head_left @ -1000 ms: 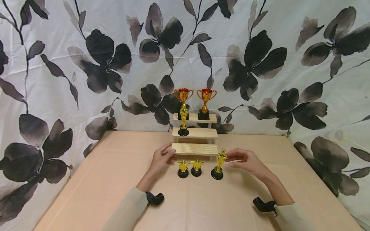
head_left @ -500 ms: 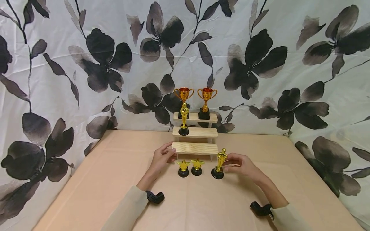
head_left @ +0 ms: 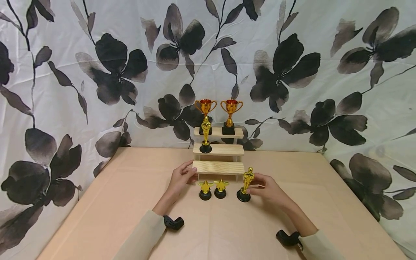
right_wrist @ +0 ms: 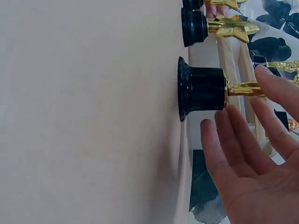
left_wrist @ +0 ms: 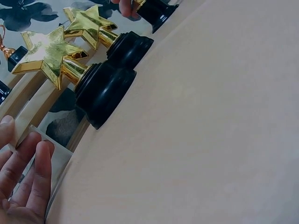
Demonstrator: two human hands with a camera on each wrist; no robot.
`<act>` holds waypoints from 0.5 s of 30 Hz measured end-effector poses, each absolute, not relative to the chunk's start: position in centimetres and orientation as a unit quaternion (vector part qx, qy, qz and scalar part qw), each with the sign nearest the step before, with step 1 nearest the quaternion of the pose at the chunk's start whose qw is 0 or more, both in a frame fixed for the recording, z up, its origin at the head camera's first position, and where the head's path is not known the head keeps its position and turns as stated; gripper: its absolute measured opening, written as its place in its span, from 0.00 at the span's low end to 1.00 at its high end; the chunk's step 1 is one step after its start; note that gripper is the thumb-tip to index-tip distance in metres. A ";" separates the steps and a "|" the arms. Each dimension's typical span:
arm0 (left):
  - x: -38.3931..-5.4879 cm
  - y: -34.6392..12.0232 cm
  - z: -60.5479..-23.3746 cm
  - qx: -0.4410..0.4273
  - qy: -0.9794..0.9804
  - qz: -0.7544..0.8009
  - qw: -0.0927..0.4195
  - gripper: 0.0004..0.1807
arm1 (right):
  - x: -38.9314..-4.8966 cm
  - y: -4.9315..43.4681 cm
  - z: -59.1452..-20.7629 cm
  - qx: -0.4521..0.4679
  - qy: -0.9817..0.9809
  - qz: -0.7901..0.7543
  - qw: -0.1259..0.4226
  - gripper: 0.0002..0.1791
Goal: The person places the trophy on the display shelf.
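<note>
My left hand [head_left: 181, 177] holds the left end of the lowest step of a three-step wooden display stand [head_left: 218, 167], thumb on top and fingers beneath. A gold statuette [head_left: 248, 177] on a round black base stands upright on the table, right of the stand's front. Beside it is my right hand [head_left: 265, 186]; thumb and extended fingers reach to either side of its lower legs, as the right wrist view shows with the black base [right_wrist: 205, 88]. Two gold star trophies [head_left: 205, 187] with black bases stand side by side before the stand.
A similar gold statuette [head_left: 206, 131] stands at the left of the middle step. Two gold cup trophies, a left cup [head_left: 206, 105] and a right cup [head_left: 230, 112], occupy the top step. Behind the table [head_left: 208, 231] hangs a white floral cloth [head_left: 227, 43].
My right hand has moved left, closer around the statuette, its thumb now overlapping the figure's legs. The left hand keeps its place on the stand, and the trophies have not moved.
</note>
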State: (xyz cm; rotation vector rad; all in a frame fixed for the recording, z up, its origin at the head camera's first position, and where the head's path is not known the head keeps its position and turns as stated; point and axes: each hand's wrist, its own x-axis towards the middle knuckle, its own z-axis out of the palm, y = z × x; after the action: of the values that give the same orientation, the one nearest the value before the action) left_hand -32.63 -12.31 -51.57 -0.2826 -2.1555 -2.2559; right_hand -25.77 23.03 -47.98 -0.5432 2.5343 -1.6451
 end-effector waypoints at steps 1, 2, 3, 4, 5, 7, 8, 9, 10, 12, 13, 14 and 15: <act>-32.6 -12.3 -51.6 -0.090 -0.688 -0.720 0.005 0.29 | -25.8 23.0 -48.0 -0.179 0.825 -0.535 0.038 0.24; -32.6 -12.3 -51.6 -0.090 -0.688 -0.720 0.005 0.29 | -25.7 22.9 -48.0 -0.184 0.825 -0.532 0.041 0.25; -32.6 -12.3 -51.7 -0.089 -0.687 -0.721 0.005 0.29 | -25.7 22.8 -48.0 -0.188 0.826 -0.530 0.043 0.25; -32.6 -12.3 -51.7 -0.088 -0.687 -0.721 0.006 0.28 | -25.7 22.8 -48.0 -0.191 0.827 -0.527 0.045 0.25; -32.6 -12.3 -51.7 -0.087 -0.686 -0.722 0.006 0.28 | -25.7 22.7 -48.1 -0.192 0.827 -0.527 0.047 0.24; -32.5 -12.3 -51.8 -0.086 -0.688 -0.720 0.007 0.28 | -25.7 22.7 -48.2 -0.193 0.827 -0.526 0.047 0.22; -32.5 -12.2 -51.7 -0.086 -0.688 -0.720 0.008 0.28 | -25.7 22.7 -48.2 -0.192 0.828 -0.526 0.046 0.21; -32.5 -12.2 -51.8 -0.087 -0.689 -0.719 0.010 0.28 | -25.7 22.6 -48.2 -0.190 0.827 -0.527 0.045 0.20; -32.5 -12.2 -51.7 -0.088 -0.689 -0.719 0.010 0.28 | -25.7 22.6 -48.3 -0.190 0.827 -0.527 0.044 0.19; -32.5 -12.2 -51.7 -0.089 -0.691 -0.717 0.012 0.28 | -25.7 22.6 -48.3 -0.189 0.829 -0.525 0.042 0.18; -32.5 -12.2 -51.7 -0.089 -0.692 -0.716 0.013 0.28 | -25.7 22.6 -48.3 -0.190 0.829 -0.524 0.041 0.18; -32.5 -12.2 -51.6 -0.089 -0.692 -0.716 0.012 0.28 | -25.7 22.6 -48.3 -0.191 0.829 -0.524 0.041 0.17; -32.5 -12.2 -51.6 -0.090 -0.693 -0.715 0.012 0.28 | -25.7 22.5 -48.4 -0.193 0.830 -0.522 0.040 0.17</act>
State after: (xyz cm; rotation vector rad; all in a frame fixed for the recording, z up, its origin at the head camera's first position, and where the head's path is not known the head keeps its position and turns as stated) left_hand -32.49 -12.16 -51.62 -0.2797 -2.1606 -2.2287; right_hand -25.66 22.54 -48.37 -0.5924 2.5417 -1.5988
